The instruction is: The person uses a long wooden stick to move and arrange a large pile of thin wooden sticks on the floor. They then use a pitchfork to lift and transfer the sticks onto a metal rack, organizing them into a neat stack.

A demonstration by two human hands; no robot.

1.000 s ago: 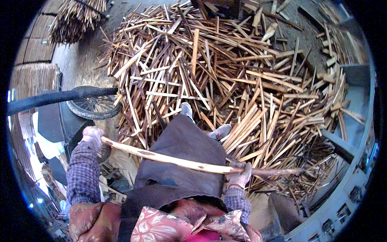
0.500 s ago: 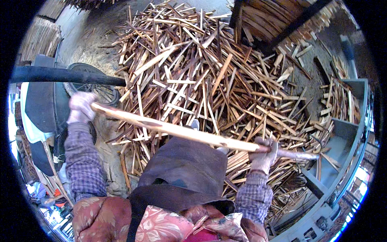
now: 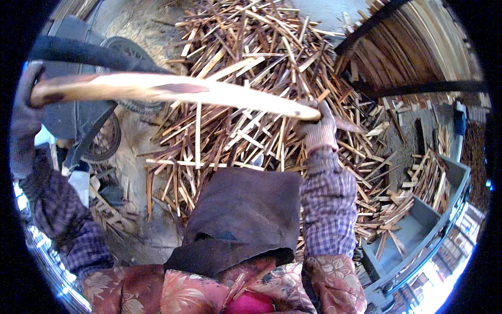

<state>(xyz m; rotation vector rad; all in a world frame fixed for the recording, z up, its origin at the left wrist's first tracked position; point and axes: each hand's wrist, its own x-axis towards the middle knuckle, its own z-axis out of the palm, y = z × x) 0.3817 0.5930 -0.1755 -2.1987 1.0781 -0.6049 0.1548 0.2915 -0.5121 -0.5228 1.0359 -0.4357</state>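
Observation:
A long piece of wood [image 3: 178, 90], pale with brown bark patches, lies crosswise in front of me, held up above the heap of wood strips [image 3: 246, 125]. At the far left, my left hand [image 3: 26, 107] in a dark-looking glove is closed around its thick end. My right hand [image 3: 319, 128], in a pale-cuffed work glove, grips it near the other end. A blurred, narrow tip [image 3: 348, 126] shows just past the right hand. Checked sleeves cover both forearms, and a dark apron [image 3: 240, 204] hangs below.
Wheels [image 3: 102, 138] and a dark cart-like body stand at the left, with a dark bar [image 3: 89, 52] above. A grey metal trough [image 3: 410, 225] with strips in it is on the right. Stacked boards [image 3: 413, 47] stand at the upper right, crossed by dark bars.
Both hands have risen with the wood, which now looks larger and closer. My left hand has shifted far to the left, the right hand upward and slightly left. The view has turned somewhat.

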